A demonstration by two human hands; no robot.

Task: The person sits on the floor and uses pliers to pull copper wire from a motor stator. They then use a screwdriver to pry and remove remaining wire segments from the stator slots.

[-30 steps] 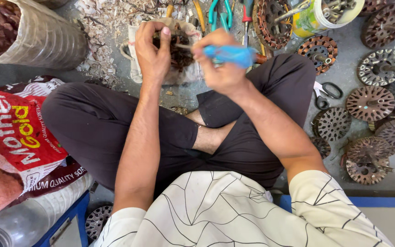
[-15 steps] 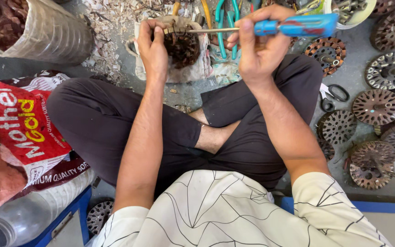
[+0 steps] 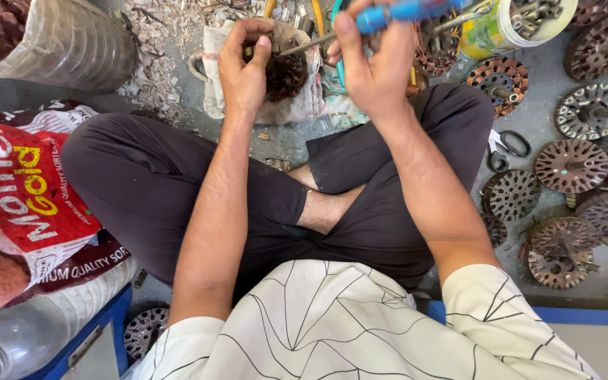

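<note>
1. The left hand [image 3: 244, 70] closes its fingers around a dark, rusty wound motor part [image 3: 286, 74], held over a grey cloth [image 3: 276, 109] on the floor just beyond the crossed legs.
2. The right hand [image 3: 374, 67] grips the blue handle of a screwdriver [image 3: 395, 10]; its metal shaft slants down to the part.
3. Slotted rotor discs [image 3: 571, 165] lie scattered to the right, near black scissors [image 3: 508, 144] and a white tub [image 3: 511, 24] of parts.
4. A red printed sack [image 3: 26, 190] lies left, a mesh-wrapped sack [image 3: 65, 42] of scrap beyond it.
</note>
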